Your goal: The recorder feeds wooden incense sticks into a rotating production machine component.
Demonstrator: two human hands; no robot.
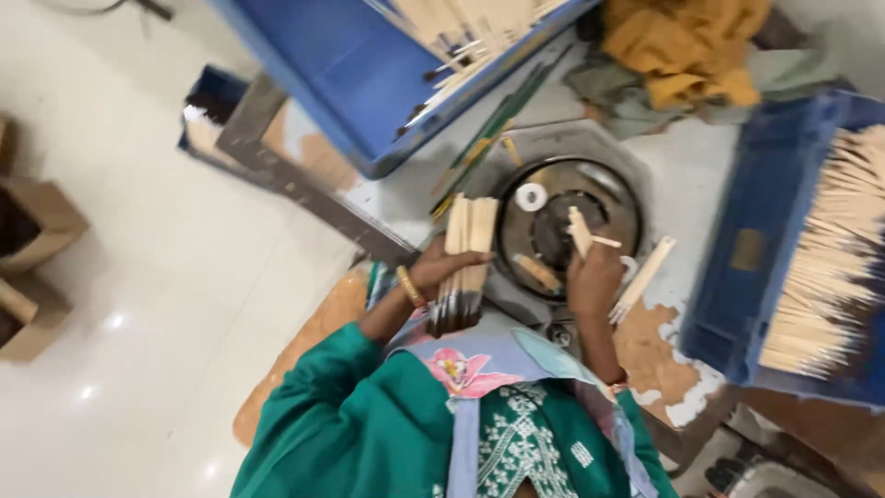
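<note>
Gripping stick bundle upright, left hand curled.

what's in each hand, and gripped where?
Left hand grips a bundle of flat wooden sticks around its middle. Right hand holds a few sticks by their lower ends, over the round metal disc.

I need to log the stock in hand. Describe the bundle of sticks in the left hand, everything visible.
The bundle of sticks is a tight sheaf of thin, pale, wood-like sticks, roughly upright. Their lower ends look dark, the upper ends bare and light. The left hand grips it about the middle, fingers wrapped across the front. It is held at the near edge of the round metal disc on the worktable. The picture is blurred, so no count is possible.
</note>
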